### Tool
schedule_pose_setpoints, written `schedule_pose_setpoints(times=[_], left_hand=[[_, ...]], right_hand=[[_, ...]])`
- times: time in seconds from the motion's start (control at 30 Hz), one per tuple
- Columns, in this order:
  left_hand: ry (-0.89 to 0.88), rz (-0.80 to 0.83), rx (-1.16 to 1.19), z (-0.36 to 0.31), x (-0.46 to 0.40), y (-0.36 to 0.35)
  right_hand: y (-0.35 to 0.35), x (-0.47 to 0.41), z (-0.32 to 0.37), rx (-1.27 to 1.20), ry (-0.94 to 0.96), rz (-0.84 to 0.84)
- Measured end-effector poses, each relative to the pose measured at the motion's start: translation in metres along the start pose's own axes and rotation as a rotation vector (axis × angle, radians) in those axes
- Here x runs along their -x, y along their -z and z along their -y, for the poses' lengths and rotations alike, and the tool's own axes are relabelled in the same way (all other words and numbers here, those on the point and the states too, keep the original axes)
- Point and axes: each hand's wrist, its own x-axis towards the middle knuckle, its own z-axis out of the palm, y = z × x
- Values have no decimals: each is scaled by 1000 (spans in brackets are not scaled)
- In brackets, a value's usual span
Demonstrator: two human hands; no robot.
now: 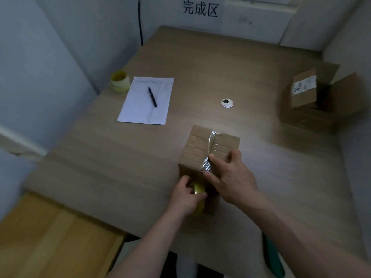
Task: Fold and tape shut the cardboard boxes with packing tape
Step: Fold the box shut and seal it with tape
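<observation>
While the closed cardboard box [208, 155] sits on the wooden table [124, 161] near the front edge, both hands work at its near side. Left hand [186, 194] has fingers curled tight round the yellow tape roll [197, 197], thumb on top of the roll, roll held against the box's front face, low down. Right hand [230, 177] lies flat-ish on the box top's near edge, fingers mostly straight and spread a little; index finger presses the clear tape strip [210, 151] down onto the top seam, thumb touches the tape where it bends over the front edge. Tape strip runs along the middle seam from the far edge of the top to the near edge, then down toward the roll; it looks wrinkled near the fingers. Second cardboard box [313, 97], flaps open, stands well apart at the table's right side, with a white label on one flap. Far left on the table: a sheet of paper [146, 101] with a black pen [152, 96] lying on it, another tape roll [119, 81] just beside the paper's far corner. Round cable grommet [227, 102] sits in the tabletop between paper and open box. Sign with printed characters [200, 9] on the back wall.
</observation>
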Motion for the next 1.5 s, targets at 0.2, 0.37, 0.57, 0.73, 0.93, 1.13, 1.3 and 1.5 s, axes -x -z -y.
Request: schedule_pose_setpoints(times=[0.2,0.37,0.57,0.73,0.93,1.13,1.3,1.5], left_hand=[[280,139,197,-7,-6,7],[279,132,174,-4,-12,6],[123,94,212,14,-5,5],[71,76,142,12,-12,1],[34,85,143,16,-15,3],[-1,73,113,19,-17,3],[-34,52,79,21,-19,2],[-50,-11,40,22,-18,-3]], right_hand=[[2,1,0,-4,12,3],[1,1,2,-18,-12,-13],[-1,3,1,-62,-56,-13],[-1,49,-34,-172,-221,-281],[-60,152,-82,-32,-714,102],[-55,146,-64,-570,-835,-364],[1,120,-13,-200,-64,-321],[19,82,11,57,94,-154]])
